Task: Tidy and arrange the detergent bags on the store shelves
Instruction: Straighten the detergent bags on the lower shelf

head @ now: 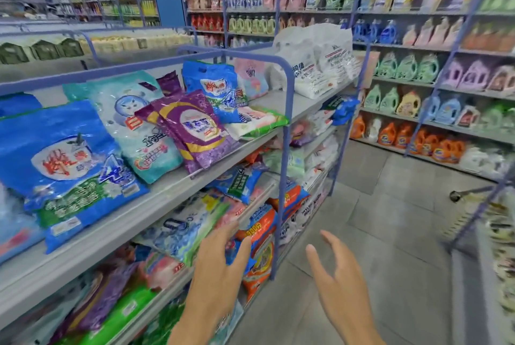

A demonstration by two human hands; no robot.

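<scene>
Blue, purple and pale teal detergent bags point(192, 127) lie jumbled on the grey shelf point(167, 199) above and to the left of our hands, with more bags crowding the lower shelves. Our left hand point(220, 269) hovers, fingers spread, in front of an orange bag point(262, 226). Our right hand point(340, 280) hangs open beside it over the tiled floor point(390, 233), and both hold nothing.

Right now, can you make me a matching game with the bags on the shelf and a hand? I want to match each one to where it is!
1 purple bag
2 big blue bag
3 white bags
4 left hand

A far end of the top shelf
B near end of the top shelf
C middle of the top shelf
D open, holding nothing

Pairs: 1-C, 2-B, 3-A, 4-D
</scene>
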